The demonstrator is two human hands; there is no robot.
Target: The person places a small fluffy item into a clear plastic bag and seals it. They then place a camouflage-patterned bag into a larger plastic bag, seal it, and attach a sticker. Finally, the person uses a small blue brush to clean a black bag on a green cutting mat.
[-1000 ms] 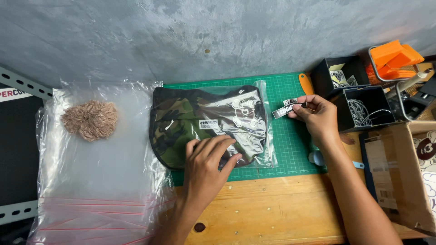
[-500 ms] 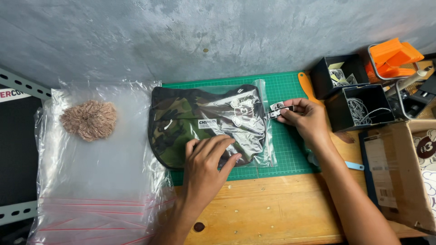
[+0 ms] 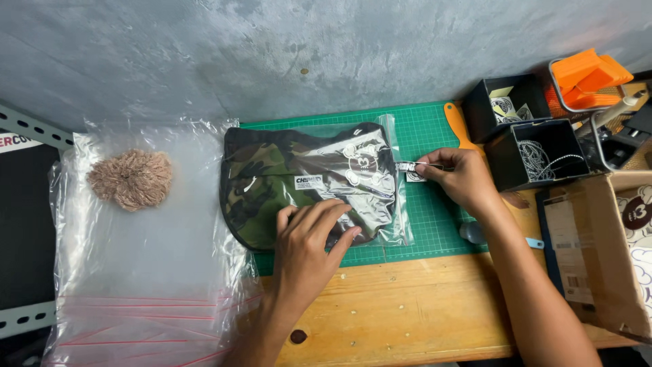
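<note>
Camouflage green-brown bag (image 3: 272,183), green gridded cutting mat (image 3: 428,136), tan fluffy ball (image 3: 130,179), orange tool (image 3: 587,71), black boxes (image 3: 536,160)

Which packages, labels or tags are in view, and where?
Clear bag: on green mat, holds camouflage pouch, left hand pressing it.
Small white label: rectangular, on pouch front.
Black-and-white tag: pinched by right hand at bag's right edge.
Cardboard box: brown, right edge, barcode label.
Clear bag stack: left, red seal lines.
</note>
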